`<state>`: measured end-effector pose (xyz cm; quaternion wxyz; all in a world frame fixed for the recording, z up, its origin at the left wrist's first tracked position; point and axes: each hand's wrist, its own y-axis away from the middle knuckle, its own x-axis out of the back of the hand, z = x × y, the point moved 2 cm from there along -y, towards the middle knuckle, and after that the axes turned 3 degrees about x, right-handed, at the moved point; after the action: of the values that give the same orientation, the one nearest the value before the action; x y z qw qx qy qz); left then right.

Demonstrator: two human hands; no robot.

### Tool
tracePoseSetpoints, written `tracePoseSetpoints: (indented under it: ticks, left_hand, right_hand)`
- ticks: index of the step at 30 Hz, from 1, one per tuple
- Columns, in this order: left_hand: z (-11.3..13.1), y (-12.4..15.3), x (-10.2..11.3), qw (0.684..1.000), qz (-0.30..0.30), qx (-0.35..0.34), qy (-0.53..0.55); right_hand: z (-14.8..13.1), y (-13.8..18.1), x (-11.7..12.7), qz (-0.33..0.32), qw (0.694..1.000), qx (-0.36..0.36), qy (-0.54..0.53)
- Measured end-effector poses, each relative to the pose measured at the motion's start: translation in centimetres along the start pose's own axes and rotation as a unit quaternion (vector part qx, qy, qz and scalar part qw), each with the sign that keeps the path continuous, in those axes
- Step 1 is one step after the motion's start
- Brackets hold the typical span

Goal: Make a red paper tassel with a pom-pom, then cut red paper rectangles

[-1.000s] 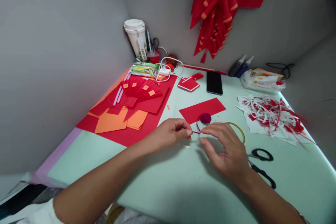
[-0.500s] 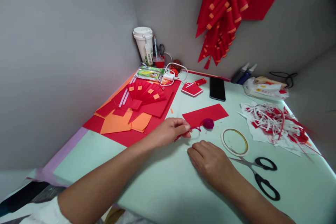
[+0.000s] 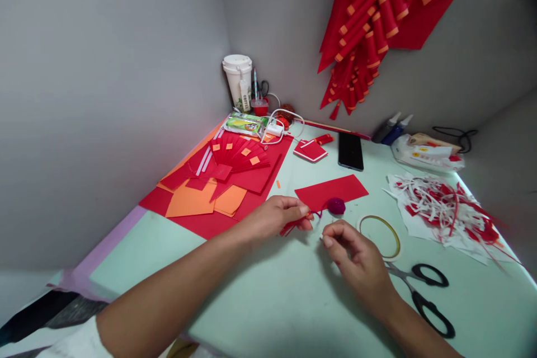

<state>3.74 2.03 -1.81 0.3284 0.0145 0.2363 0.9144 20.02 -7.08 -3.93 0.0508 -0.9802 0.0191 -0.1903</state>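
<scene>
Since half a second ago, the right hand (image 3: 356, 254) has come up and turned, its thumb and fingertips now pinched on a small white piece (image 3: 321, 237). Just to its left, above the tabletop (image 3: 268, 302), the left hand (image 3: 279, 218) has its fingers closed on a red fringed piece (image 3: 288, 228) with a bit of orange at the fingertips. Purple yarn (image 3: 319, 214) loops out there toward a purple ball (image 3: 336, 206), which lies by a red paper strip (image 3: 327, 187). Near the right hand are a tape roll (image 3: 398, 243) and black-handled scissors (image 3: 413, 286).
</scene>
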Motion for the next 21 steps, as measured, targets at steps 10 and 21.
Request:
tracePoseSetpoints:
  ticks: [10, 21]
  left_hand:
    - [-0.04, -0.06, -0.15, 0.998, 0.002, 0.007, 0.06]
    - [0.06, -0.04, -0.53, 1.0, -0.013, 0.007, -0.004]
  right_hand:
    - [0.79, -0.93, 0.25, 0.058, 0.975, -0.151, -0.152]
    - [0.44, -1.0, 0.32, 0.054, 0.965, -0.165, -0.195]
